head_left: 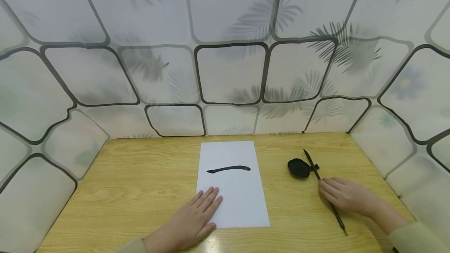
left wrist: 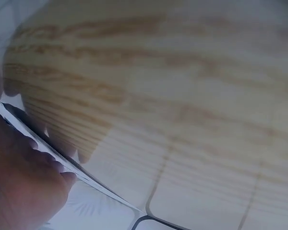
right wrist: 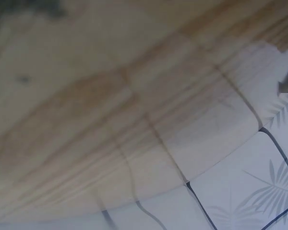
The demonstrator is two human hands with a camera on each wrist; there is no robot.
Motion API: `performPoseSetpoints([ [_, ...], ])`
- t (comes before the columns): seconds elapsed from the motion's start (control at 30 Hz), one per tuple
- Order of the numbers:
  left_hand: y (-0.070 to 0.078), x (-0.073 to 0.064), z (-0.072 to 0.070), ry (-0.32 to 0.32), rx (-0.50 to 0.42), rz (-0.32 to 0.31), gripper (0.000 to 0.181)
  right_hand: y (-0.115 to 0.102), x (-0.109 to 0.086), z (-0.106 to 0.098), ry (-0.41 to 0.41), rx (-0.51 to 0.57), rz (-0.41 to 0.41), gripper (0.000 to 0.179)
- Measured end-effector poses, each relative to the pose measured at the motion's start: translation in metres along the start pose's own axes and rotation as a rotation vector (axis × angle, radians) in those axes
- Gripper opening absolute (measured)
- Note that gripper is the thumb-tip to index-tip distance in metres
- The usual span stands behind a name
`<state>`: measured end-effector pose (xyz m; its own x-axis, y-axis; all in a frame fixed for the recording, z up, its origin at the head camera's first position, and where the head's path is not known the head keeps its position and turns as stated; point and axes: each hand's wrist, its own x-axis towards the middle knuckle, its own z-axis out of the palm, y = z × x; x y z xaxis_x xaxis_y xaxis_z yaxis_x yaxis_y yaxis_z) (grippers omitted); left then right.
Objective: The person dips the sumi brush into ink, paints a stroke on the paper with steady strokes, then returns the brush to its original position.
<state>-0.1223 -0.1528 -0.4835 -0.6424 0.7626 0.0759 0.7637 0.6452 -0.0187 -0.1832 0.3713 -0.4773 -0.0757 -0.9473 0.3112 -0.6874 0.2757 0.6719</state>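
In the head view, my left hand point(head_left: 191, 221) lies flat with its fingers spread on the lower left of a white sheet of paper point(head_left: 240, 202). One black brush stroke point(head_left: 228, 169) runs across the sheet's upper half. My right hand point(head_left: 346, 195) grips a dark writing brush point(head_left: 336, 216) at about the middle of its shaft. The brush's pointed tip faces away from me, and its shaft crosses the short handle of a small black ink dish point(head_left: 299, 168). In the left wrist view, the left hand point(left wrist: 26, 177) shows at the lower left.
The sheet and ink dish lie on a yellow wood-grain table point(head_left: 140, 179). Patterned cloth-like walls point(head_left: 228, 73) with dark outlines and leaf prints rise behind the table and on both sides. The right wrist view shows mostly blurred tabletop.
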Motion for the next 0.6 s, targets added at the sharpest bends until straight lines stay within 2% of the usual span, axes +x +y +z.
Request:
performPoseSetpoints([
  [0.13,-0.004,0.001,0.002,0.042,0.047,0.028,0.061,0.002,0.006,-0.002,0.012,-0.009,0.011,0.061],
  [0.33,-0.006,0.004,0.004,0.133,0.126,0.116,0.061,0.005,0.015,-0.003,0.055,0.002,0.028,0.057],
  [0.5,-0.007,0.007,0.001,0.136,0.152,0.152,0.063,0.007,0.022,-0.004,0.073,0.001,0.041,0.048],
  [0.6,-0.008,0.009,-0.003,0.134,0.172,0.163,0.063,0.007,0.029,-0.005,0.077,-0.011,0.058,0.049],
])
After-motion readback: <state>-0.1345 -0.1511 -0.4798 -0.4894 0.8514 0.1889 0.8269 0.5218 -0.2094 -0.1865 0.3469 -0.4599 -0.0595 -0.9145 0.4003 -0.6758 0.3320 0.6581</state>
